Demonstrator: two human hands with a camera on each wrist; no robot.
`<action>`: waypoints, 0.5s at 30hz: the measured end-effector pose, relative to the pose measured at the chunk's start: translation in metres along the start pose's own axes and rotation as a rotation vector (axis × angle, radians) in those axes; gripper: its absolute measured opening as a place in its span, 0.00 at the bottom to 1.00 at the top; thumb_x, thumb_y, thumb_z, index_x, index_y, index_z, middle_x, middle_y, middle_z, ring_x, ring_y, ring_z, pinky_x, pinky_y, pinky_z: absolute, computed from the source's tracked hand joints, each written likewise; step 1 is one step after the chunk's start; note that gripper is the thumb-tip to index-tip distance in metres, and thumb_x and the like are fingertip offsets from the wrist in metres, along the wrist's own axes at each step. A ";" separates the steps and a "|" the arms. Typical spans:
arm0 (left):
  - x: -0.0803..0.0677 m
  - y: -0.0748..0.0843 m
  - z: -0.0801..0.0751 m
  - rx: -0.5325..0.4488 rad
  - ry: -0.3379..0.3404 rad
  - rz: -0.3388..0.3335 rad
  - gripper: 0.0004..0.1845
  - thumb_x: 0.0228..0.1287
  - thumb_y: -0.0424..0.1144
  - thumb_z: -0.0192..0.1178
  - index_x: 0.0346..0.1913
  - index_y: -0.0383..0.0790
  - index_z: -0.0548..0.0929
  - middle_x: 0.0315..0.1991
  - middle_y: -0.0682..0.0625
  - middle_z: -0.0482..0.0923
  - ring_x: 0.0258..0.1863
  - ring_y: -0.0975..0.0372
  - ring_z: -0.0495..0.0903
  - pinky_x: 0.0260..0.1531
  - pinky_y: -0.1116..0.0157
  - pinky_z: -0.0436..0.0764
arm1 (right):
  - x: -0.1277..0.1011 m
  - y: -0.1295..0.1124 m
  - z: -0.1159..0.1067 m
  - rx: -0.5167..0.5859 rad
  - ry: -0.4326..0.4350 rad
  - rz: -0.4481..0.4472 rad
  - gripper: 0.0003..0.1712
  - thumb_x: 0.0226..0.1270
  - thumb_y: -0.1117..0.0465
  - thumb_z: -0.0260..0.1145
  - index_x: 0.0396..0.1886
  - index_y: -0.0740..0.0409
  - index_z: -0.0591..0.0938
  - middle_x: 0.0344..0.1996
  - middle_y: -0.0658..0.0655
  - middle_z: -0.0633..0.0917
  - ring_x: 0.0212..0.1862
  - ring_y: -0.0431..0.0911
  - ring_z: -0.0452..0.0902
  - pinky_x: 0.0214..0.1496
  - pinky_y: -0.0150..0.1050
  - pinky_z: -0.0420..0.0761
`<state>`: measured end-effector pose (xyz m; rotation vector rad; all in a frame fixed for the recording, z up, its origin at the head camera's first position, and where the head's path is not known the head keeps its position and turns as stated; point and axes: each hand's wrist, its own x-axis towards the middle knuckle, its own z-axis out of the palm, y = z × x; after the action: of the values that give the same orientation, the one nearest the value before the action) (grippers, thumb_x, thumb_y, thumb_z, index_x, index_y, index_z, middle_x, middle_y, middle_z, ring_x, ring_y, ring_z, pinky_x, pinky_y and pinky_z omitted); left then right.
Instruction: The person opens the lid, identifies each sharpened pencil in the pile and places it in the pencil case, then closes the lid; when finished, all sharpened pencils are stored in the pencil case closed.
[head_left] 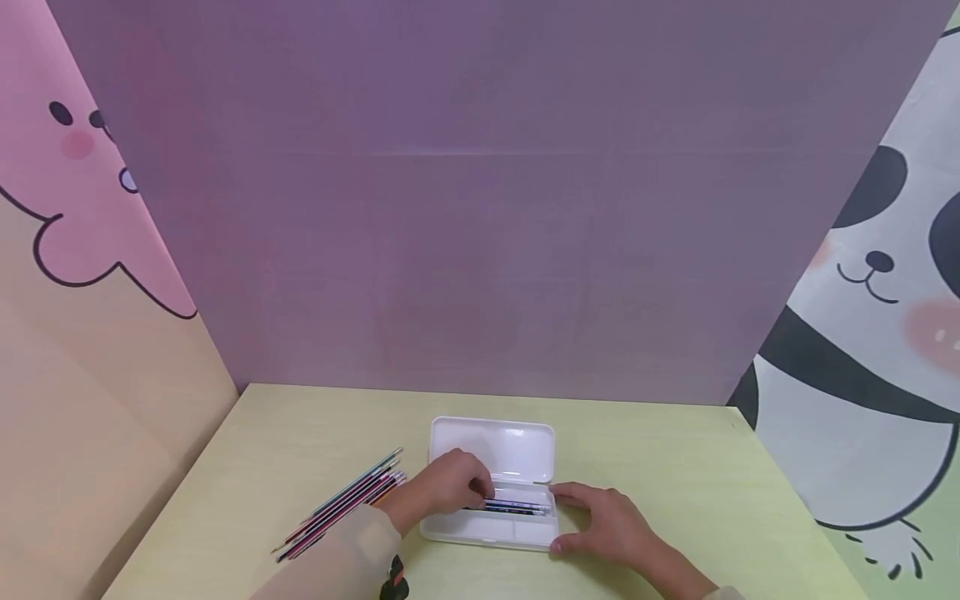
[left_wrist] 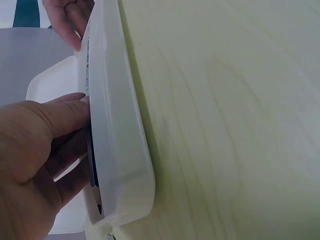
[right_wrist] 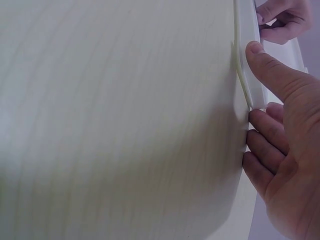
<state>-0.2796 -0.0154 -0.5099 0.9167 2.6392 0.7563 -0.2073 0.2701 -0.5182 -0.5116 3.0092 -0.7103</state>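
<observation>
A white pencil case [head_left: 491, 529] lies on the table with its lid [head_left: 493, 446] flipped back. Several dark pencils [head_left: 517, 507] lie lengthwise inside it. My left hand [head_left: 450, 483] reaches down into the case from the left, thumb and fingers pinching a dark pencil [left_wrist: 92, 155]; the palm hides part of the case. At the right end of the case, my right hand [head_left: 611, 525] holds it between thumb and fingers. Its thumb [right_wrist: 265, 60] lies along the front side, and its index finger is near the hinge corner.
A bundle of several long striped pencils [head_left: 341, 504] lies slantwise on the pale wooden table [head_left: 660, 450], left of the case and beside the left forearm. A purple-grey panel [head_left: 480, 250] stands behind the table. Cartoon-printed walls flank it, including a panda [head_left: 870, 350] at the right.
</observation>
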 end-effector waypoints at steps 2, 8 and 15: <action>-0.001 -0.001 -0.001 -0.010 0.003 0.002 0.06 0.59 0.33 0.74 0.34 0.50 0.92 0.28 0.64 0.83 0.30 0.72 0.76 0.38 0.73 0.78 | 0.000 0.000 0.000 -0.001 -0.001 0.003 0.48 0.36 0.29 0.81 0.61 0.42 0.84 0.55 0.45 0.89 0.55 0.48 0.84 0.57 0.52 0.79; -0.004 -0.006 -0.006 -0.040 0.017 0.031 0.06 0.61 0.32 0.72 0.38 0.46 0.93 0.31 0.62 0.86 0.31 0.73 0.77 0.39 0.73 0.79 | 0.000 0.002 0.001 -0.024 0.022 -0.001 0.48 0.35 0.28 0.81 0.60 0.41 0.84 0.55 0.44 0.88 0.53 0.47 0.85 0.56 0.51 0.79; -0.007 -0.010 -0.009 -0.055 0.025 0.081 0.08 0.60 0.29 0.70 0.40 0.43 0.93 0.31 0.62 0.86 0.32 0.74 0.76 0.39 0.74 0.79 | 0.000 0.003 0.004 -0.024 0.027 0.004 0.48 0.35 0.29 0.82 0.60 0.40 0.84 0.55 0.44 0.88 0.52 0.48 0.85 0.55 0.50 0.79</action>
<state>-0.2824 -0.0302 -0.5075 1.0107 2.6017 0.8608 -0.2080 0.2708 -0.5227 -0.5013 3.0460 -0.6871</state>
